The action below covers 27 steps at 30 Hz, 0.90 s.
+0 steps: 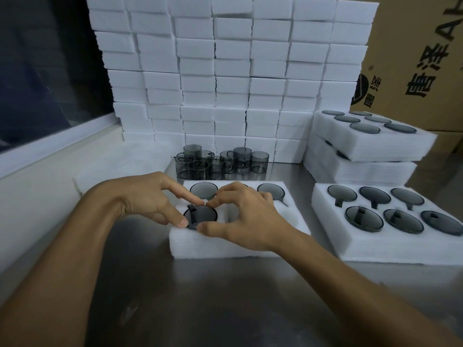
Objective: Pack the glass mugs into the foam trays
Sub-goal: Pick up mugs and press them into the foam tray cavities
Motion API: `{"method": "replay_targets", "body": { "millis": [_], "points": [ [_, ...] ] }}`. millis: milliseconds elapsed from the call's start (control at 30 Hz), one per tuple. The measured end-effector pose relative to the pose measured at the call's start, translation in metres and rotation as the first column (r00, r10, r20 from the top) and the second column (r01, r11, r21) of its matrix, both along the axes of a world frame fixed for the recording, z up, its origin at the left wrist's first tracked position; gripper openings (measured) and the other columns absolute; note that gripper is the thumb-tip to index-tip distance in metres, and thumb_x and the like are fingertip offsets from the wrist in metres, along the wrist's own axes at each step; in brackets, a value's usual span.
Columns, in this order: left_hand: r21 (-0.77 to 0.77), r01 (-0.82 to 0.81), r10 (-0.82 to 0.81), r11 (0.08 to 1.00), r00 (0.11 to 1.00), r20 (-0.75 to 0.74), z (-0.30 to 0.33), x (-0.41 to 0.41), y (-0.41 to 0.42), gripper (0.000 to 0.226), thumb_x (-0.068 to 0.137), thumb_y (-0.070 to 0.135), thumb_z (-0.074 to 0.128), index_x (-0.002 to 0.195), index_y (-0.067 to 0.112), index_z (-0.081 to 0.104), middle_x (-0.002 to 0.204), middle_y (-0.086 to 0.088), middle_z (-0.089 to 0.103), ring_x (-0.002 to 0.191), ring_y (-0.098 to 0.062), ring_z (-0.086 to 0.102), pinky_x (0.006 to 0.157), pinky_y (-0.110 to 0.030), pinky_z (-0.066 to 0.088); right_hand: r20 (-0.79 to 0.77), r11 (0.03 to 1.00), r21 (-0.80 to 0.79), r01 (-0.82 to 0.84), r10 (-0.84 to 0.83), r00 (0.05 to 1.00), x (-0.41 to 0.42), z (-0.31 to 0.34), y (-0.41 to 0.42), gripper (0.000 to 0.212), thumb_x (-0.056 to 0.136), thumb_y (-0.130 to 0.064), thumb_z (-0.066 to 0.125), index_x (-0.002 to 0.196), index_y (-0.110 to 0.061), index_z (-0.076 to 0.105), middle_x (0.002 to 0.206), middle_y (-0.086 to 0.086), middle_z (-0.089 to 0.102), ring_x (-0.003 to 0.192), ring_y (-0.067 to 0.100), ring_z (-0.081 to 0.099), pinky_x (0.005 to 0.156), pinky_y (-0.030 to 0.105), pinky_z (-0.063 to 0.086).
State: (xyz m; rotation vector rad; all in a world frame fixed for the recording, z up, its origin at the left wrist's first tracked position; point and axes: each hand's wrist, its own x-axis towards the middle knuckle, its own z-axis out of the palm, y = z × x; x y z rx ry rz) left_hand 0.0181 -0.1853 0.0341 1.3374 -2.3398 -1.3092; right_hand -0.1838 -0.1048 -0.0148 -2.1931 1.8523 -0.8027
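Head view: seating a smoky mug (200, 216) in near-left pocket of foam tray (225, 246). Left hand (147, 196) and right hand (248, 216) together, fingertips pinching rim. Next, likely: press flush, fetch from loose mugs (220, 162) far behind.

Both hands (150, 196) (248, 216) forward, fingertips together.

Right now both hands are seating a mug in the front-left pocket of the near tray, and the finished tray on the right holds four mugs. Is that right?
Not quite. In the head view the finished tray on the right holds six mugs, not four. The rest stands: the left hand and right hand are seating a mug in the front-left pocket of the near tray.
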Motion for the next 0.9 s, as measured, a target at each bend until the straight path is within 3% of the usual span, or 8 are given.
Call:
{"method": "replay_targets", "body": {
  "millis": [100, 200, 267, 367, 467, 600, 700, 900],
  "points": [
    [0.017, 0.004, -0.005, 1.000, 0.999, 0.035, 0.001, 0.001, 0.000, 0.044, 0.069, 0.013, 0.086, 0.096, 0.046, 0.076, 0.096, 0.011, 0.060, 0.076, -0.007, 0.055, 0.065, -0.019, 0.052, 0.049, 0.998, 0.054, -0.027, 0.025, 0.998, -0.003, 0.004, 0.000, 0.041, 0.070, -0.072, 0.069, 0.102, -0.046, 0.070, 0.121, -0.023, 0.052, 0.117, 0.000, 0.043, 0.098, 0.034, 0.020],
    [0.018, 0.012, -0.012, 1.000, 1.000, 0.019, -0.002, 0.003, 0.000, 0.041, 0.069, 0.020, 0.086, 0.097, 0.048, 0.075, 0.109, 0.009, 0.060, 0.087, -0.008, 0.057, 0.070, -0.022, 0.054, 0.251, 0.993, 0.116, -0.036, 0.006, 0.968, -0.005, 0.013, -0.011, 0.027, 0.077, -0.064, 0.067, 0.082, -0.038, 0.074, 0.088, -0.016, 0.066, 0.090, 0.004, 0.057, 0.094, 0.037, 0.038],
    [0.000, -0.008, 0.008, 1.000, 1.000, -0.015, -0.003, 0.004, 0.000, 0.036, 0.068, 0.030, 0.085, 0.098, 0.048, 0.075, 0.117, 0.008, 0.058, 0.101, -0.009, 0.060, 0.078, -0.025, 0.056, 0.292, 0.997, 0.071, 0.031, -0.051, 0.955, -0.005, 0.019, -0.028, 0.020, 0.085, -0.048, 0.069, 0.080, -0.029, 0.072, 0.077, -0.011, 0.069, 0.080, 0.008, 0.062, 0.088, 0.038, 0.049],
    [-0.039, -0.097, 0.092, 0.994, 0.988, -0.121, -0.004, 0.005, -0.002, 0.033, 0.064, 0.041, 0.084, 0.096, 0.044, 0.076, 0.113, 0.003, 0.062, 0.101, -0.013, 0.066, 0.084, -0.031, 0.058, 0.211, 0.992, 0.016, 0.123, -0.123, 0.970, -0.006, 0.024, -0.060, 0.017, 0.088, -0.038, 0.069, 0.101, -0.027, 0.070, 0.092, -0.009, 0.070, 0.093, 0.013, 0.064, 0.094, 0.043, 0.052],
    [-0.128, -0.245, 0.214, 0.961, 0.953, -0.216, -0.005, 0.003, -0.006, 0.015, 0.076, 0.028, 0.082, 0.089, 0.033, 0.078, 0.099, -0.002, 0.067, 0.090, -0.019, 0.068, 0.076, -0.031, 0.057, 0.122, 0.987, 0.076, 0.141, -0.150, 0.981, -0.005, 0.026, -0.093, 0.033, 0.091, -0.041, 0.064, 0.120, -0.025, 0.063, 0.112, 0.000, 0.070, 0.108, 0.021, 0.063, 0.100, 0.046, 0.048],
    [-0.176, -0.355, 0.300, 0.918, 0.913, -0.277, -0.008, 0.004, -0.009, 0.012, 0.083, 0.021, 0.077, 0.094, 0.025, 0.074, 0.093, -0.008, 0.067, 0.088, -0.027, 0.068, 0.077, -0.036, 0.055, 0.012, 0.981, 0.160, 0.110, -0.113, 0.994, 0.002, 0.021, -0.125, 0.042, 0.095, -0.045, 0.058, 0.133, -0.027, 0.056, 0.123, 0.006, 0.064, 0.117, 0.026, 0.057, 0.101, 0.046, 0.047],
    [-0.166, -0.389, 0.319, 0.906, 0.887, -0.334, -0.007, 0.005, -0.010, 0.012, 0.083, 0.023, 0.077, 0.094, 0.023, 0.073, 0.093, -0.007, 0.067, 0.081, -0.023, 0.067, 0.075, -0.034, 0.055, -0.034, 0.977, 0.196, 0.085, -0.080, 0.996, 0.007, 0.020, -0.138, 0.035, 0.095, -0.038, 0.059, 0.126, -0.023, 0.063, 0.126, 0.005, 0.063, 0.117, 0.025, 0.056, 0.100, 0.042, 0.048],
    [-0.160, -0.406, 0.326, 0.900, 0.869, -0.372, -0.009, 0.003, -0.013, 0.012, 0.083, 0.022, 0.076, 0.095, 0.023, 0.073, 0.094, -0.005, 0.068, 0.075, -0.019, 0.066, 0.069, -0.030, 0.054, -0.060, 0.980, 0.191, 0.063, -0.052, 0.997, 0.008, 0.019, -0.153, 0.007, 0.093, -0.025, 0.065, 0.092, -0.019, 0.070, 0.099, 0.000, 0.067, 0.099, 0.020, 0.062, 0.085, 0.032, 0.053]
  ]
}}
